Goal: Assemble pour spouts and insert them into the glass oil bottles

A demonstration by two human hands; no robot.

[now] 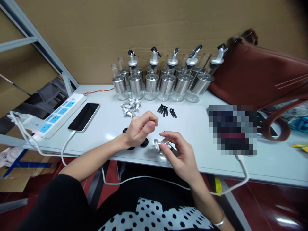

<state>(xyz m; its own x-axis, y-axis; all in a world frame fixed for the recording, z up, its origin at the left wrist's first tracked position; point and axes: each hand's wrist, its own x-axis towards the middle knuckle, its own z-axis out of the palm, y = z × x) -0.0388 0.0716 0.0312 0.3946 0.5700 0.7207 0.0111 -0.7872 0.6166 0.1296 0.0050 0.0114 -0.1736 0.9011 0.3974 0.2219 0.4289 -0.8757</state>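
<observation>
My right hand (181, 155) pinches a silver spout piece (157, 145) between thumb and fingers, just above the table's front part. To its left, my left hand (141, 128) is raised with the fingers curled; whether anything small is inside cannot be seen. Round black parts (144, 142) lie partly hidden under my left hand and wrist. Beyond the hands, a pile of silver spout pieces (131, 107) sits left of several small black levers (163, 110). Glass bottles with metal sleeves (167, 84) stand behind, several with silver and black spouts on top.
At the left are a white power strip (60, 115) and a phone (84, 117) with a cable. A brown bag (260, 70) leans at the back right, near a blurred-out object (232, 130). Cables hang over the table's front edge (216, 173).
</observation>
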